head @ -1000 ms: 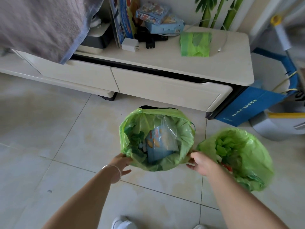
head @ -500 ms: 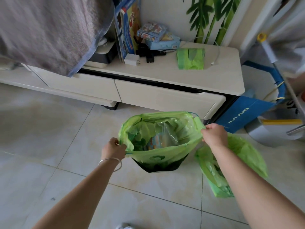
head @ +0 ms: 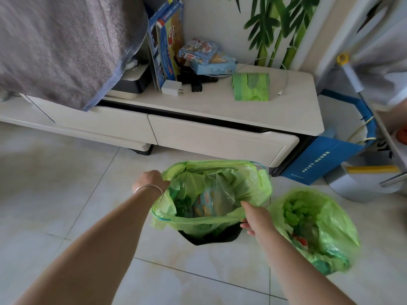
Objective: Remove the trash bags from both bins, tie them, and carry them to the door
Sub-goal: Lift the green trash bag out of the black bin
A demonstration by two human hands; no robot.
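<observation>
1. We held the green trash bag (head: 211,194) by its rim from two sides. Our left hand (head: 152,181) gripped the far-left edge with its fingers curled over the plastic. Our right hand (head: 255,219) pinched the near-right edge. Spreading the mouth this way kept the contents from spilling as the bag rose.

2. The bag hung partly above the black bin (head: 211,237). Only the bin's dark near rim showed below the plastic, so we judged the bag was still partly seated inside it.

3. Inside the bag we could see a clear wrapper and a printed packet, so it carried some weight. Holding it with both hands spread that load across the thin plastic.

4. The second green bag (head: 312,227) sat on the tiled floor (head: 66,194) just to the right, open-mouthed and not tied. No bin showed around it, so we judged it was already lifted out and parked there to free both hands.

5. A folded stack of spare green bags (head: 251,86) lay on the low white cabinet (head: 220,106) behind, well apart from the work.

6. Compared with half a second before, our right hand had left the far-right rim and taken the near edge, closer to us. Our left hand had moved up to the far-left edge.

7. The bag's mouth looked wider and rounder than before. Much the same strip of black bin showed beneath it.

8. Compared with one second before, the rim was no longer stretched over the bin's edge.
</observation>
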